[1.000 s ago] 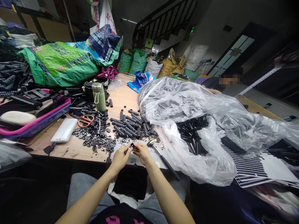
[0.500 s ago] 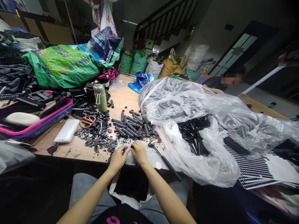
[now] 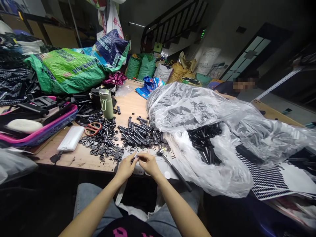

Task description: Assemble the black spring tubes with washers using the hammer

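My left hand is closed on a small black-and-white patterned cylinder at the table's front edge. Right beside it, my right hand has its fingers pinched together at the cylinder's end; what they hold, if anything, is too small to tell. Beyond my hands lies a pile of similar patterned cylinders. Black round discs are spread to the left of them. A hammer with a black handle rests to the right of my right hand.
Orange-handled scissors, a white power bank and a green flask stand or lie left. A pink-rimmed basket is farther left. Clear plastic bags with black parts fill the right. A person is behind them.
Both hands have shifted slightly at the cylinder. My right hand's fingers are more bent and its wrist sits a little farther right.
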{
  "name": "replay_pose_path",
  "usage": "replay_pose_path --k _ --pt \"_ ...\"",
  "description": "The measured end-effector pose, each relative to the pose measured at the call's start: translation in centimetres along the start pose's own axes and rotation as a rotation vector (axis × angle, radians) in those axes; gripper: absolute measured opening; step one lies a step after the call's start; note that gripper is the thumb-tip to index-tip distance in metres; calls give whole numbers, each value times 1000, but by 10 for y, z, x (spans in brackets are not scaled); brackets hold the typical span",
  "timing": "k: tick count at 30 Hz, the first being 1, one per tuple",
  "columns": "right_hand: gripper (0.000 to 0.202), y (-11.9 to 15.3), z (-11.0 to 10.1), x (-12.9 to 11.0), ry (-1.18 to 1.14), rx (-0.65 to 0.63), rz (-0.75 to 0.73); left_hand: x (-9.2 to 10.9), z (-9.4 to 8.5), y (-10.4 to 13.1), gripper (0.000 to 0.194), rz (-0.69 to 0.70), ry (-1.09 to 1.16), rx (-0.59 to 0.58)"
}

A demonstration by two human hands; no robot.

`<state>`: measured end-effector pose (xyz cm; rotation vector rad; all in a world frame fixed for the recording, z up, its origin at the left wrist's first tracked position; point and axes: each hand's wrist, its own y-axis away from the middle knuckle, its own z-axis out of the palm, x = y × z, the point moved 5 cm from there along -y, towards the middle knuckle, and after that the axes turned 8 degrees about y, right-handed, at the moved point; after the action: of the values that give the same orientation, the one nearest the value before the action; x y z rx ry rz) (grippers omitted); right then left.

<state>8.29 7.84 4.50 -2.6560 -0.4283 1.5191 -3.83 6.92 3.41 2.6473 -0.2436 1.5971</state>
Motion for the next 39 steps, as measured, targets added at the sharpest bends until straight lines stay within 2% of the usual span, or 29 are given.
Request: replay_pose_path --k 2,5,7,11,14,18,20,25,33,39 --pt "27 -6 0 -2 124 -13 -42 -1 -1 -2 38 32 48 71" --pt "22 -25 -5 5 449 146 54 -2 0 -5 34 67 98 164" --pt "16 -37 -6 12 564 211 113 -4 2 -6 31 54 91 203" --pt "7 -48 1 19 544 194 110 -8 1 -8 31 -3 40 190" --pt "15 -41 1 14 474 163 72 -10 0 -9 37 -6 -3 120" --pt "22 -29 -4 0 239 97 -38 -6 1 -10 41 8 -52 62" --pt "26 -25 -9 -5 192 85 -76 -3 4 -9 40 22 -73 42" --pt "29 -16 -17 -7 226 38 -101 7 10 -7 38 62 -84 -2" --pt "31 -5 -28 -4 237 96 -53 18 19 -6 39 92 -105 -75" --pt "38 3 -32 -10 356 69 -146 15 26 -5 39 110 -103 -92"
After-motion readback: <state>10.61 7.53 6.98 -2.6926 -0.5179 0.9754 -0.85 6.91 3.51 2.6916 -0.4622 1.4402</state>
